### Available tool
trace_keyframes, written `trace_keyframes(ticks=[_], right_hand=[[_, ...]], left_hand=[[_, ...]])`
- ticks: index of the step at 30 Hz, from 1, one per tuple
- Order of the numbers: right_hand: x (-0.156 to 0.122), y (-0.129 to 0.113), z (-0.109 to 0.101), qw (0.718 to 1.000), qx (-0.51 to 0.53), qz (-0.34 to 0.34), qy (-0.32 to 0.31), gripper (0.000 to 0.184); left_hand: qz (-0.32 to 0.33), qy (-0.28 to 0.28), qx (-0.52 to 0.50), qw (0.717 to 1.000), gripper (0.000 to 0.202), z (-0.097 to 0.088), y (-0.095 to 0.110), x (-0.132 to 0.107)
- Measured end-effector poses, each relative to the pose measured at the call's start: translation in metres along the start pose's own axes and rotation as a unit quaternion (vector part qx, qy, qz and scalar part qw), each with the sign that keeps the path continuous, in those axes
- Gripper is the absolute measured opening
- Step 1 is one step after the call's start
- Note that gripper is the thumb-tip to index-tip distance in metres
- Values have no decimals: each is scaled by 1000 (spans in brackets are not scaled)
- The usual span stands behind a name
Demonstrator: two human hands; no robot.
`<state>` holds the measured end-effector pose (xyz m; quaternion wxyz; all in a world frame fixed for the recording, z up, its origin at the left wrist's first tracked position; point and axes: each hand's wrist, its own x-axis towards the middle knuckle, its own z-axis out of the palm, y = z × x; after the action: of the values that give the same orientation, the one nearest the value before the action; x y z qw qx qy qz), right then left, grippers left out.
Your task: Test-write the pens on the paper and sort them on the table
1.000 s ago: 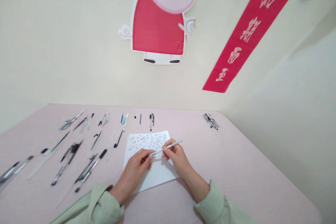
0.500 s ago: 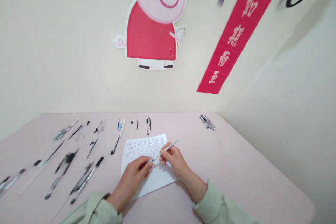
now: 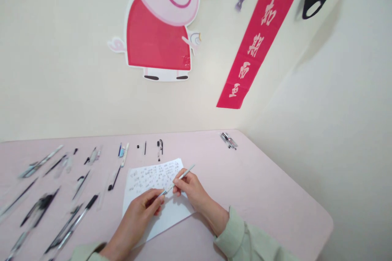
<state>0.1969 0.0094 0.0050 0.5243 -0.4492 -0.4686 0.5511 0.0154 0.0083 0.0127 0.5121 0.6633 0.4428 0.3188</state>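
Note:
A thin pale pen (image 3: 183, 173) is held over a white sheet of paper (image 3: 147, 179) covered with small handwriting. My right hand (image 3: 188, 187) pinches the pen's barrel near its middle. My left hand (image 3: 141, 210) is closed on the pen's lower tip end. Both hands rest above the lower half of the sheet, which lies on a pink table (image 3: 260, 195).
Several pens, refills and caps (image 3: 73, 187) lie spread over the left half of the table. A small bundle of pens (image 3: 228, 140) sits at the far right corner. A cartoon pig cutout, a red banner and a black mask hang on the wall.
The view has swung to the right, so everything sits further left in the picture. Both hands keep their hold on the pen over the paper.

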Motion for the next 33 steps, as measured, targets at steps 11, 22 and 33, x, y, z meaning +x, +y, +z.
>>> trace_keyframes(ticks=[11,22,33], right_hand=[[6,5,-2,1000,23,3,-17,32],[-4,-20,-35,970,-239,-38,12,8],[-34,-28,-45,898,-435,-50,-44,17]], left_hand=[[-41,64,-48,996,49,-2,-3,7],[-70,138,-146,977,51,-3,-11,10],[-54,112,-133,983,50,-2,-6,9]])
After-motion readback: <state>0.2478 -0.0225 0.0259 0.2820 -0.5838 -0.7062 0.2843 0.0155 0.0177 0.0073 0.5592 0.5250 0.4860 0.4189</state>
